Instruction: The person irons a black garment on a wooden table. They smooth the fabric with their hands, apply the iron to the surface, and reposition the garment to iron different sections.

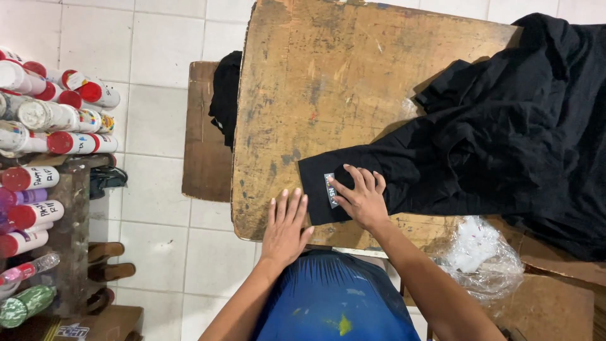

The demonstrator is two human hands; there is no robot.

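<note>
Garment: black soft cloth garment point(480, 145), centre to right of frame, draped over the worn wooden table point(328, 82).
Handling: likely light, limp, creases easily; best taken at the hem edge.
Label: small grey patch point(331, 189), lower centre.
Right hand point(363, 199): fingers spread flat, pressing the patch.
Left hand point(285, 227): open, palm down on the table edge.

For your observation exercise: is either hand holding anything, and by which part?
Nothing is gripped. The right hand presses flat on the black garment beside its small label; the left hand lies flat on the wooden table.

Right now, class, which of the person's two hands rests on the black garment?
The right hand, fingers spread beside the small label on the black garment. The left hand lies flat on the bare wooden table.
</note>
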